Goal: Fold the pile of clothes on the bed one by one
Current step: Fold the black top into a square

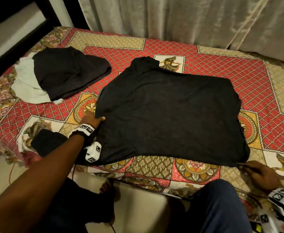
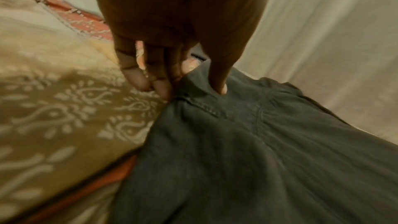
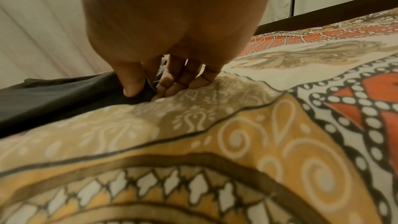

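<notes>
A large black shirt (image 1: 168, 115) lies spread flat across the middle of the patterned bed. My left hand (image 1: 94, 121) pinches its left edge, thumb on top of the cloth (image 2: 215, 117) and fingers (image 2: 140, 77) beside it on the sheet. My right hand (image 1: 259, 172) pinches the shirt's near right corner (image 3: 53, 94), the thumb over the black fabric and the fingers (image 3: 183, 81) pressed into the bedcover. At the back left lies a pile of clothes (image 1: 67, 74), dark garments over a white one (image 1: 27, 88).
The bed (image 1: 154, 169) wears a red, gold and white patterned sheet. A small black bundle (image 1: 45, 145) rests near its front left edge. Pale curtains (image 1: 171, 19) hang behind the bed. My legs (image 1: 216, 209) and a foot (image 1: 106, 187) stand against the front edge.
</notes>
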